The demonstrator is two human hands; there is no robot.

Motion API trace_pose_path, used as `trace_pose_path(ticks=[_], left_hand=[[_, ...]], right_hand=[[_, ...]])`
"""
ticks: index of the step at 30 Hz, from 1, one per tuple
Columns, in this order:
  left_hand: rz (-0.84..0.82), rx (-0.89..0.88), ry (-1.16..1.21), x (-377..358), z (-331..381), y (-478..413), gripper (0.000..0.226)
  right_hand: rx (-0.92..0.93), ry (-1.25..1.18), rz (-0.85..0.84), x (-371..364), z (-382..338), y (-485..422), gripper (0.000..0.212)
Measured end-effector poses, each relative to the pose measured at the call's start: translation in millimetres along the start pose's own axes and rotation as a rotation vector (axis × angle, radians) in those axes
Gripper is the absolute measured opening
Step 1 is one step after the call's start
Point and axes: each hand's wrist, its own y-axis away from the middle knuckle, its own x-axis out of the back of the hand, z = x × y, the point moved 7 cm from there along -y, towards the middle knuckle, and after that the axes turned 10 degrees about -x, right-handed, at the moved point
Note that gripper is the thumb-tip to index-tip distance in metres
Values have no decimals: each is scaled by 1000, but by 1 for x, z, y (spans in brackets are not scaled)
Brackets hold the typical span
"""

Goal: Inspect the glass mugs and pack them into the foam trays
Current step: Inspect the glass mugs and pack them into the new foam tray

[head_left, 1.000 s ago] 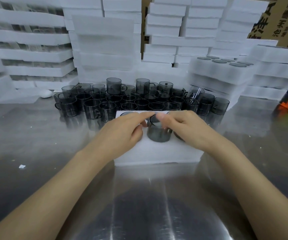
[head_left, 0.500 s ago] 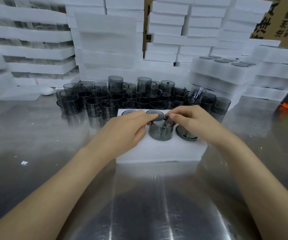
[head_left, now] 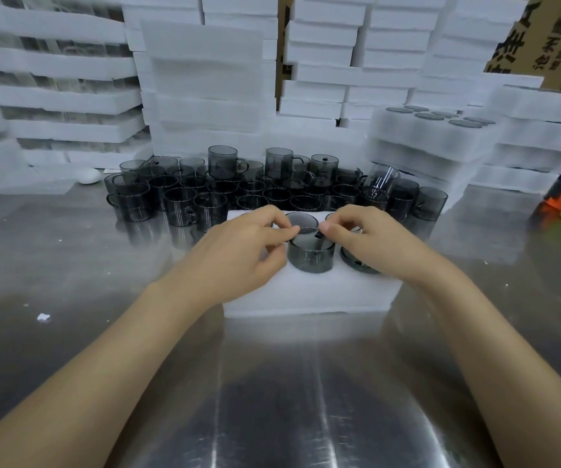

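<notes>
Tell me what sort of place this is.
Likely a glassware packing station: stacked white foam trays, a crowd of smoked glass mugs on a steel table, and cardboard cartons behind.

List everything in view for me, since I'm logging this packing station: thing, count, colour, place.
held mug: one, smoky grey glass, half sunk in the foam tray's middle pocket
foam tray: one, white, on the table under both hands
loose mugs: several dozen, smoky grey, clustered behind the tray
seated mug: one, grey, rim showing in the tray right of the held mug
foam stacks: many, white, walled up along the back
packed tray: one, white with grey rims showing, back right
cardboard boxes: brown, top right
table: one, shiny steel
left hand: pinches the held mug's rim
right hand: pinches the rim opposite
</notes>
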Motion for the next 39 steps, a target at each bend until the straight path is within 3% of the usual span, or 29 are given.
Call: trace_pose_path(ticks=[3,9,14,16,18,20,23,26,29,36,39], left_hand=[[-54,47,-19,-5,3,2,31],[-113,129,-57,-10,1,0,39],[-178,127,-45,-14,-3,1,70],[-183,118,-51,-15,-4,2,73],[-147,122,-48,-15,-5,4,73],[-109,132,-46,-15,-5,4,73],[-75,151,-49,-16,-6,4,73],[-42,187,-50,-19,-7,4,71],[2,216,-54,-22,-7,4,70],[21,211,-66,-24,-7,3,72],[17,192,-81,-24,-7,2,70]], right_hand=[[43,42,-48,-7,-3,1,6],[71,0,-19,-8,-5,0,12],[63,-2,-48,-11,-4,-4,10],[76,-93,-34,-4,1,-4,6],[12,-423,121,18,19,-7,10],[-100,-644,420,46,57,-12,9],[-208,-434,718,61,103,-12,18],[-243,-202,738,51,128,-21,26],[-203,-198,824,54,132,-34,30],[-82,-54,785,49,120,-67,46],[-136,-35,755,47,126,-77,47]])
